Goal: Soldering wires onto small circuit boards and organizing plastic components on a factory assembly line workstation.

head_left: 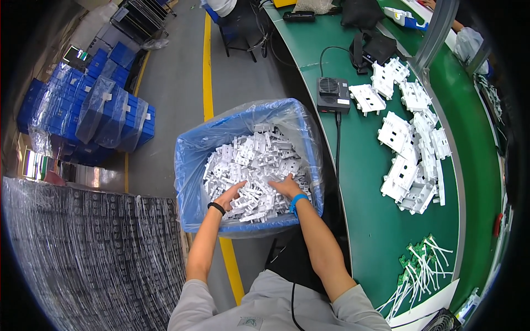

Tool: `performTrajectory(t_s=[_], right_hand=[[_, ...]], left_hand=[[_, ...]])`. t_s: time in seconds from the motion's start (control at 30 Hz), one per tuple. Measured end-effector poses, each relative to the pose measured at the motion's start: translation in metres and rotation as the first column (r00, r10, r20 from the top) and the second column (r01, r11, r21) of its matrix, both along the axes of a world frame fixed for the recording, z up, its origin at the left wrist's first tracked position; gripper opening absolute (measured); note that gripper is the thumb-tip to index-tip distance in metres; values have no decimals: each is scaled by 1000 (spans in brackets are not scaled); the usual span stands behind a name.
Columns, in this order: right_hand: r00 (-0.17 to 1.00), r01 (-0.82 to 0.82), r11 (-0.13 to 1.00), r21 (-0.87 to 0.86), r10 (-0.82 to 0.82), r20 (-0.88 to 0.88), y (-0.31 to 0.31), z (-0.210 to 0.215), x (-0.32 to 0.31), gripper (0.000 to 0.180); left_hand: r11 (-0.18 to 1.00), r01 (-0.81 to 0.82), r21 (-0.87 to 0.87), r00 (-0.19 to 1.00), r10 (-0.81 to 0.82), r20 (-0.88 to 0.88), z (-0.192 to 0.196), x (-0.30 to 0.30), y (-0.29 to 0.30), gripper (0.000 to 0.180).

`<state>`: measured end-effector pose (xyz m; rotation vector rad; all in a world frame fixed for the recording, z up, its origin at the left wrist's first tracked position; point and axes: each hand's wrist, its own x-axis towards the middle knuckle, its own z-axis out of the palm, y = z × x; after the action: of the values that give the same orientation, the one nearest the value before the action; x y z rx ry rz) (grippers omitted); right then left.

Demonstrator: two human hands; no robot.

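Observation:
A blue bin (190, 144) lined with clear plastic film stands in front of me, heaped with small white plastic moulded parts (243, 155). Both my hands reach into the heap, a short way apart. My left hand (231, 195), with a black band at the wrist, touches the parts on the near left, its thumb spread and its other fingers partly hidden among them. My right hand (286, 186), with a blue wristband, rests on the parts at the right, thumb raised away from its fingers. Neither hand visibly closes round a part.
On the green table (367, 220) at my right lie larger white plastic housings (400, 176), a black device (333, 95) with a cable, and green circuit boards with white wires (422, 270). Film-wrapped stacks (94, 248) and blue crates (113, 113) stand at left. A chair (237, 33) is beyond.

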<state>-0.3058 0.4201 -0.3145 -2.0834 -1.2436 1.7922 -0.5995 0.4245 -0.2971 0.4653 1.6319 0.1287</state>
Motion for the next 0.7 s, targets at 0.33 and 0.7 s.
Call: performTrajectory(t_s=[0.33, 0.7], right_hand=[[991, -14, 999, -44, 9, -131, 4, 15, -13, 148], [951, -152, 983, -103, 117, -286, 3, 5, -1, 151]], left_hand=[[999, 40, -24, 981, -34, 190, -15, -36, -4, 80], [989, -149, -2, 959, 145, 243, 69, 20, -28, 41]])
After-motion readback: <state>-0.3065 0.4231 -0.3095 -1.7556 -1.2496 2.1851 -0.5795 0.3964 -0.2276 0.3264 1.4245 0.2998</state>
